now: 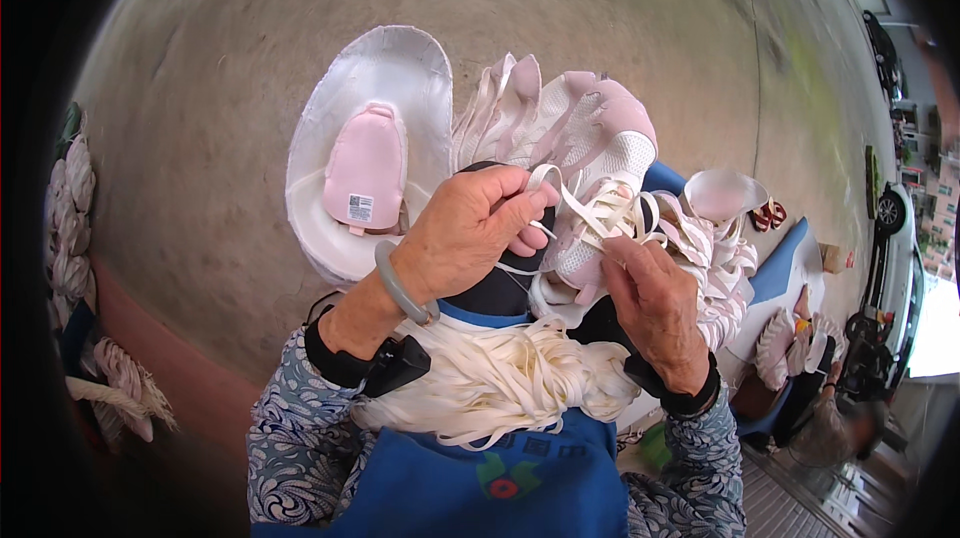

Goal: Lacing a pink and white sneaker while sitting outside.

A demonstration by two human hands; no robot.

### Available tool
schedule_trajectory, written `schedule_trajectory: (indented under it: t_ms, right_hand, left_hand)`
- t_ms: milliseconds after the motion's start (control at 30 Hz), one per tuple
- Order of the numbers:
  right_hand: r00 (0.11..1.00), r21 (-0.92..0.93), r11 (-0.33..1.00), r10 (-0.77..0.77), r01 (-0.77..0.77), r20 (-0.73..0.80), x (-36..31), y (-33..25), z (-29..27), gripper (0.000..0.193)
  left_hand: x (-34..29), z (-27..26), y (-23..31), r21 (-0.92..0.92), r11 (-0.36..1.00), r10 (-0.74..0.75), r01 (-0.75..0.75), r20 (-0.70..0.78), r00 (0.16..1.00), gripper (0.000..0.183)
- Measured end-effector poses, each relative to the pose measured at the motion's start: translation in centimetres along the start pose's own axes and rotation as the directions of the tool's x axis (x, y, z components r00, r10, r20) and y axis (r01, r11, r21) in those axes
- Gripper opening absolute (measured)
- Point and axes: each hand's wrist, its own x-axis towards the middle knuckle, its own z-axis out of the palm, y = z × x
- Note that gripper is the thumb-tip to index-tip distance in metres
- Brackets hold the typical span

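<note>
My left hand [470, 233] pinches a cream flat shoelace [548, 174] between thumb and fingers, and a thin lace end pokes out below the fingertips. The lace runs over to a pink and white shoe upper [600, 153], which lies toe away from me with laces crossing its front. At the near right side of this upper, my right hand [655, 303] is closed, its thumb and forefinger pressed together at the lacing. A thick bundle of loose cream shoelaces [500, 373] rests across my lap on a blue apron [480, 478].
To the left stands a white tub-like piece [390, 53] holding a pink padded shoe part [365, 163] with a label. More uppers [495, 118] are stacked beside the laced one, others [720, 288] at right. Another person [830, 428] sits far right, near parked vehicles [893, 208].
</note>
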Motion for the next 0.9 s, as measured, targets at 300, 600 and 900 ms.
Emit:
schedule_trajectory:
  t_ms: [300, 600, 900]
  right_hand:
    - [0.998, -0.144, 0.989, -0.012, 0.020, 0.057, -0.1, -0.7, -0.3, 0.012]
    - [1.000, -0.154, 0.988, 0.007, -0.003, 0.024, -1.3, 0.0, -0.6, 0.013]
    - [0.999, -0.168, 0.985, 0.052, -0.049, 0.015, -1.8, 0.5, -0.9, 0.012]
  left_hand:
    - [0.0, 0.2, -1.2, -0.030, 1.000, 0.011, -0.011, 0.004, 1.000, 0.006]
    - [0.3, 0.9, -1.1, 0.151, 0.984, 0.101, -0.096, -0.030, 0.994, 0.004]
    - [0.5, 1.5, -1.7, 0.245, 0.956, 0.190, -0.159, -0.105, 0.976, 0.010]
